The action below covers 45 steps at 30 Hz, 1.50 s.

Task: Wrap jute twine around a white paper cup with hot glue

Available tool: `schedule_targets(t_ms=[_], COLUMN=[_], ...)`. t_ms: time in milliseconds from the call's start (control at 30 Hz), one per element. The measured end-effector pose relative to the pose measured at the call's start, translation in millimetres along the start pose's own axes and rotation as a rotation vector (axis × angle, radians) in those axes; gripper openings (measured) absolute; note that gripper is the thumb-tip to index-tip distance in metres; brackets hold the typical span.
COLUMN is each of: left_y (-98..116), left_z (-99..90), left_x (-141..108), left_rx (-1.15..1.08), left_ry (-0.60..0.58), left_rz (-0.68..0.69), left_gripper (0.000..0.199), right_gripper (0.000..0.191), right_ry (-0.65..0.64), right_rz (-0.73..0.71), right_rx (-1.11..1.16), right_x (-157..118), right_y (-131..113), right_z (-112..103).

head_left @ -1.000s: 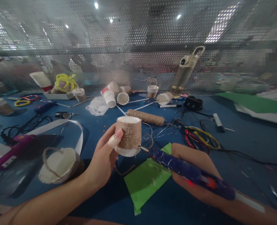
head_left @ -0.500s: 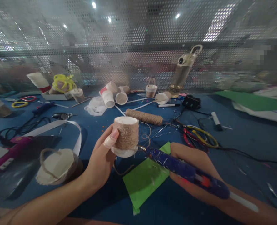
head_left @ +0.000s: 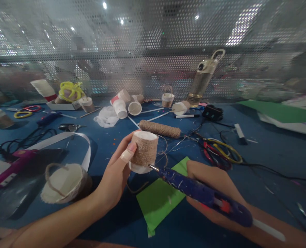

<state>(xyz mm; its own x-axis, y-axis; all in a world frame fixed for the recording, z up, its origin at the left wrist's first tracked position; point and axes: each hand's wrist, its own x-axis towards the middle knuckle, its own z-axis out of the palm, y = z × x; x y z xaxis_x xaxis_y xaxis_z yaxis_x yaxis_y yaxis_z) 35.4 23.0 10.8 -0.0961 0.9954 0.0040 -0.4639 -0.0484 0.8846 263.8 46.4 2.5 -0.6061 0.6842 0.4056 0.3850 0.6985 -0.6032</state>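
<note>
A small white cup wrapped in brown twine is held up near the middle, with my left hand closed around its left side, thumb on the twine. My right hand is wrapped round a dark blue glue gun. The gun's metal tip meets the lower edge of the twine, by the white band at the cup's end. A loose strand of twine hangs behind the cup. Beneath both hands lies a green sheet on the blue table.
Behind the cup lies a twine roll. Scissors and cords are at the right. A twine-handled basket and a purple glue gun sit at the left. Paper cups and a bottle stand farther back.
My left hand has shifted the cup slightly right and down, and tilted it. The glue gun's tip now overlaps the cup's lower edge instead of its right side.
</note>
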Motion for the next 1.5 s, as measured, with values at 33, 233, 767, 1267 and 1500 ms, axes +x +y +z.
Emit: schedule_targets(t_ms=[33, 233, 767, 1267, 1500], left_y=[-0.4, -0.7, -0.3, -2.6, -0.3], left_z=[-0.1, -1.2, -4.2, -3.7, -4.9], left_x=[0.0, 1.0, 2.6, 2.1, 2.1], left_rx=[0.008, 0.059, -0.048, -0.056, -0.097], left_ry=[-0.009, -0.023, -0.003, -0.033, 0.013], left_rz=[0.001, 0.008, -0.005, -0.014, -0.027], left_gripper=[0.039, 0.036, 0.028, 0.031, 0.027], right_gripper=[0.024, 0.021, 0.023, 0.026, 0.024], right_ry=[-0.007, -0.008, 0.001, 0.026, 0.016], right_rz=[-0.001, -0.012, 0.054, -0.031, 0.09], right_rx=[-0.005, -0.023, 0.051, 0.038, 0.091], right_x=[0.0, 0.4, 0.9, 0.2, 1.9], right_y=[-0.3, -0.5, 0.5, 2.2, 1.4], right_z=[0.0, -1.3, -3.0, -2.0, -1.8])
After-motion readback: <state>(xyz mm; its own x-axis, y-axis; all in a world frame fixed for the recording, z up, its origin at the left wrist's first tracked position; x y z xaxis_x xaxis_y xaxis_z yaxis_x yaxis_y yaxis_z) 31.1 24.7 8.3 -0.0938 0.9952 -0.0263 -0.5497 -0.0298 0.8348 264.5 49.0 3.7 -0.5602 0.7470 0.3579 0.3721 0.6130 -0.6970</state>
